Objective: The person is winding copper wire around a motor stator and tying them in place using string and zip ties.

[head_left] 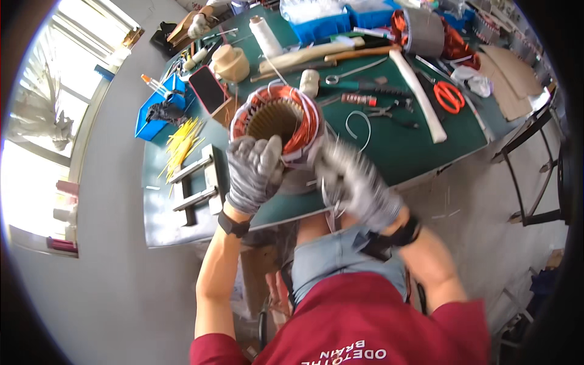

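A motor stator (311, 121) stands upright at the table's near edge, its orange-red copper winding ringed with white lacing around a slotted bore. My left hand (254, 170), in a grey-white work glove, has its fingers curled over the near left of the winding rim. Close against the stator's right side is my right hand (353, 182), gloved the same way and smeared by motion. Its fingers look bent, but what they hold, if anything, cannot be made out. Behind the stator stands a white cord spool (265, 36), with a strand running down toward the winding.
Yellow strips (184, 143) and a metal frame with two bars (193, 182) lie left, near a phone (208, 89) and a blue tray (146, 121). Pliers (392, 114), red-handled scissors (449, 97), a white mallet-like stick (420, 97) and another wound stator (424, 33) occupy the right.
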`<state>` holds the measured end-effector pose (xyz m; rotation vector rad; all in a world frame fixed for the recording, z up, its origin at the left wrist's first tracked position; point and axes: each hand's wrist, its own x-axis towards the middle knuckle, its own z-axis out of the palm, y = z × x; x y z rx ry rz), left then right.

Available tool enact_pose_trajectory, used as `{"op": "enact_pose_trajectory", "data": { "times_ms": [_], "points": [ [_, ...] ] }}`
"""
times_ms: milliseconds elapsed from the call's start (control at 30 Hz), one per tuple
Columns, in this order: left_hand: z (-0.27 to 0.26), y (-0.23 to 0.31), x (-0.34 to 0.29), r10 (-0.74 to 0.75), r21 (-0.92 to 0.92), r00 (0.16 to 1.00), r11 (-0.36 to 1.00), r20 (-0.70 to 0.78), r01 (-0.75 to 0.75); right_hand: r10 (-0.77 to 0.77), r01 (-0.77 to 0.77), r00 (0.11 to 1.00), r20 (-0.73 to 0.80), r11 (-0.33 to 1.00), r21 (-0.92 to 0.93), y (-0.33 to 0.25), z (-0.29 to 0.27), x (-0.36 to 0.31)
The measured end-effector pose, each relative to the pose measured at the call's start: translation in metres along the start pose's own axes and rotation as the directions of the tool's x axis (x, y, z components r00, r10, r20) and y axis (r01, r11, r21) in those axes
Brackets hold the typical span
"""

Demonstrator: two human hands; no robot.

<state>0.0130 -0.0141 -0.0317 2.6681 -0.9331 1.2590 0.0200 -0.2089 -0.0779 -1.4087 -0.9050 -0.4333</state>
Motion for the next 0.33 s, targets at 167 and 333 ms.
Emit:
{"op": "enact_pose_trajectory", "data": {
  "times_ms": [167, 333],
  "points": [
    [-0.019, 0.014, 0.017, -0.317, -0.277, 0.933, 0.893, 0.172, 0.354, -0.144, 0.143, 0.968, 0.205, 0.990, 0.017, 0.024, -0.023, 0.076],
    [-0.023, 0.011, 0.018, -0.322, -0.161, 0.904, 0.913, 0.281, 0.375, 0.421, -0.284, 0.897, 0.133, 0.781, -0.555, -0.008, -0.063, 0.077]
  ]
}}
